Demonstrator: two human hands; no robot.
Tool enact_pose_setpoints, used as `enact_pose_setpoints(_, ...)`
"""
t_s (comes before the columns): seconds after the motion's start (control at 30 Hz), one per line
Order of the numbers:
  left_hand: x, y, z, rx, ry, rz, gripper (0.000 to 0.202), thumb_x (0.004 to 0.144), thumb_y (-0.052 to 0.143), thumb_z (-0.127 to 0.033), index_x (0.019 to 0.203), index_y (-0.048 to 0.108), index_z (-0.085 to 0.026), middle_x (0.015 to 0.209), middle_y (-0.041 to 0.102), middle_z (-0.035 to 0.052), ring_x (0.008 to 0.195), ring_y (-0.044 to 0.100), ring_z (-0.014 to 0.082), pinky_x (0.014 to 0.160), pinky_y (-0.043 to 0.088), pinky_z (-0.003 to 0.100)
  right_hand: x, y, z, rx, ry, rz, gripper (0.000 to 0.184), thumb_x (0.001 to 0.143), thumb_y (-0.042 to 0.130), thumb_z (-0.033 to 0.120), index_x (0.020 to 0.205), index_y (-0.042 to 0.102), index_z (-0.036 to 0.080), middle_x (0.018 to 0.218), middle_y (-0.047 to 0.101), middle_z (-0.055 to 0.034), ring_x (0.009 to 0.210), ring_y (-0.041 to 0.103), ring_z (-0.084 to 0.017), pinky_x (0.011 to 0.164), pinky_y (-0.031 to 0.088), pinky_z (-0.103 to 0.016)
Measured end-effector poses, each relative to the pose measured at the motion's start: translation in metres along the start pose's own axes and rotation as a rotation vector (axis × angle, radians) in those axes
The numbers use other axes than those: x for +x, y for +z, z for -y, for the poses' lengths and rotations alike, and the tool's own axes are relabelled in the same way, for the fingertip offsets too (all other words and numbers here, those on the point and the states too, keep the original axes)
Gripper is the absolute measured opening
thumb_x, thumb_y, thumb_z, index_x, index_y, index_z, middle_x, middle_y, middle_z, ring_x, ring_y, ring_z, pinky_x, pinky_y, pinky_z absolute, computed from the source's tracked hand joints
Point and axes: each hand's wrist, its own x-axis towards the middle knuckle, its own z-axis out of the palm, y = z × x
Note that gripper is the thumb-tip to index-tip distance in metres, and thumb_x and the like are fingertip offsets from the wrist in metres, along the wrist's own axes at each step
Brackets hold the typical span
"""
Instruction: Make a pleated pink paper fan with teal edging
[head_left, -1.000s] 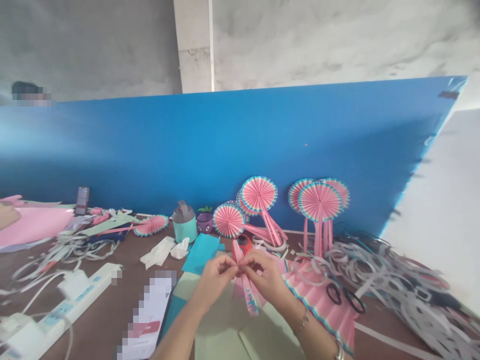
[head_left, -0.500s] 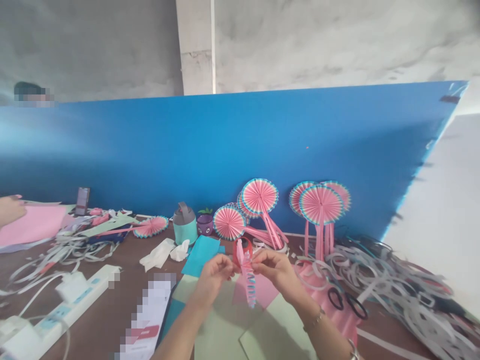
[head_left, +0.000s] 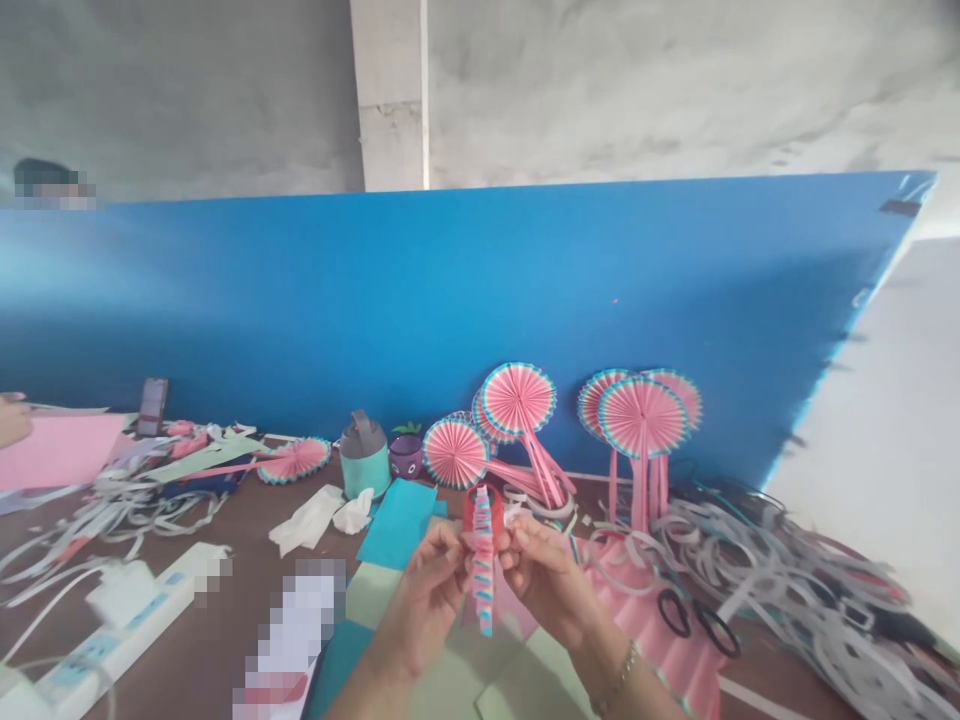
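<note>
Between my two hands, in the head view, is a narrow pleated paper strip (head_left: 484,590), pink with blue and white edges, held edge-on above the table. My left hand (head_left: 431,585) pinches it from the left side at about mid-length. On the other side, the fingers of my right hand (head_left: 536,560) are closed on it too. Right behind the strip stands a red round object (head_left: 472,508), mostly hidden. Under my hands lie pale green paper sheets (head_left: 450,670) and a pink sheet (head_left: 517,610).
Finished pink paper fans (head_left: 517,400) lean on the blue partition (head_left: 480,280); more fans (head_left: 643,415) stand right. Black-handled scissors (head_left: 697,620) lie on pink pleated paper. White strips (head_left: 817,590) heap right. A teal flask (head_left: 365,460), phone (head_left: 289,640) and power strip (head_left: 142,620) lie left; another person's hand (head_left: 13,420) is far left.
The pleated strip has turned so its zigzag edge faces me along its whole length. Both hands have shifted slightly down and to the left, and the view has moved a little.
</note>
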Motion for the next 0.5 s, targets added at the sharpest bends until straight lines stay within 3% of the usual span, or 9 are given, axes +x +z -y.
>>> enact_pose_setpoints(0.2, 0.000, -0.002, 0.005, -0.032, -0.046, -0.005, 0.027, 0.070, 0.076, -0.027, 0.068, 0.052, -0.016, 0.073, 0.055, -0.0002, 0.065, 0.051, 0.0077, 0.066, 0.040, 0.020, 0.002, -0.005, -0.003, -0.053, -0.031, 0.018, 0.018, 0.071, 0.075, 0.024, 0.065, 0.060, 0.016, 0.058, 0.054, 0.0031, 0.049, 0.044, -0.006, 0.051, 0.036, -0.018)
enact_pose_setpoints(0.3, 0.003, -0.004, 0.003, 0.018, -0.041, -0.076, 0.033, 0.066, 0.079, -0.031, 0.067, 0.049, -0.017, 0.069, 0.053, -0.0027, 0.058, 0.046, 0.0059, 0.060, 0.037, 0.019, 0.004, -0.014, 0.004, -0.165, -0.104, -0.033, 0.025, 0.068, 0.076, 0.031, 0.059, 0.058, 0.016, 0.052, 0.048, 0.0037, 0.047, 0.037, -0.007, 0.049, 0.032, -0.020)
enact_pose_setpoints(0.4, 0.008, -0.005, 0.000, 0.163, -0.033, -0.201, 0.035, 0.065, 0.078, -0.036, 0.066, 0.049, -0.017, 0.069, 0.056, -0.0030, 0.059, 0.047, 0.0062, 0.061, 0.037, 0.019, 0.006, -0.021, 0.015, -0.274, -0.205, -0.105, 0.034, 0.064, 0.077, 0.039, 0.052, 0.054, 0.018, 0.050, 0.045, 0.0030, 0.049, 0.036, -0.009, 0.049, 0.032, -0.024)
enact_pose_setpoints(0.5, 0.009, -0.003, 0.000, 0.384, -0.009, -0.234, 0.033, 0.072, 0.070, -0.046, 0.068, 0.054, -0.017, 0.063, 0.056, -0.0025, 0.059, 0.048, 0.0084, 0.060, 0.037, 0.020, 0.006, -0.024, 0.020, -0.307, -0.204, -0.154, 0.029, 0.064, 0.076, 0.038, 0.056, 0.056, 0.019, 0.052, 0.046, 0.0027, 0.049, 0.037, -0.011, 0.050, 0.033, -0.025)
